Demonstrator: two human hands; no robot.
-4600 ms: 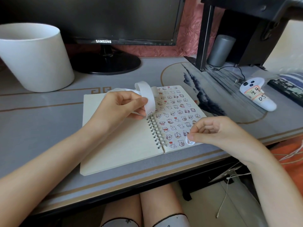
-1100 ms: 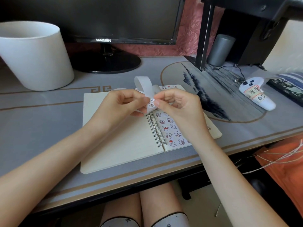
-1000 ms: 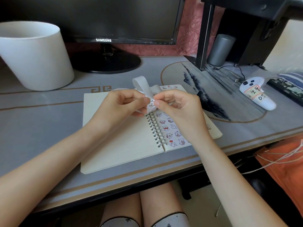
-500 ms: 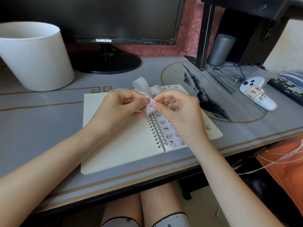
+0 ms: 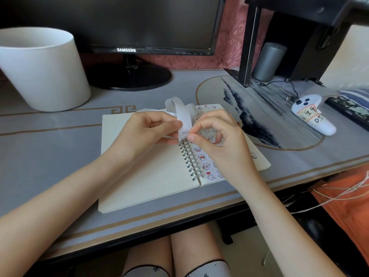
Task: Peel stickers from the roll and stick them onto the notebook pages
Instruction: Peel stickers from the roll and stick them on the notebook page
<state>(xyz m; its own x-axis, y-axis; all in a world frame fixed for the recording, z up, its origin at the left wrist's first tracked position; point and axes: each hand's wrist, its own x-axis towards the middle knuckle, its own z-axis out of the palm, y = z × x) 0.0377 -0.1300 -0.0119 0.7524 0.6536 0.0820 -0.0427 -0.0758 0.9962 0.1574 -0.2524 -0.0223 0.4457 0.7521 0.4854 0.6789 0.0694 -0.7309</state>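
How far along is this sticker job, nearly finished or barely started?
For this open spread, roughly halfway. Done: the notebook's right page is crowded with small cartoon stickers. In hand: the left hand holds the sticker strip while the right hand pinches a sticker at its end, above the spiral. Left: the left page is bare.

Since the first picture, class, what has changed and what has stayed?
The right hand left the page's lower edge, moved up and left, and now pinches the sticker strip. The left hand still holds the strip; the notebook lies open as before.
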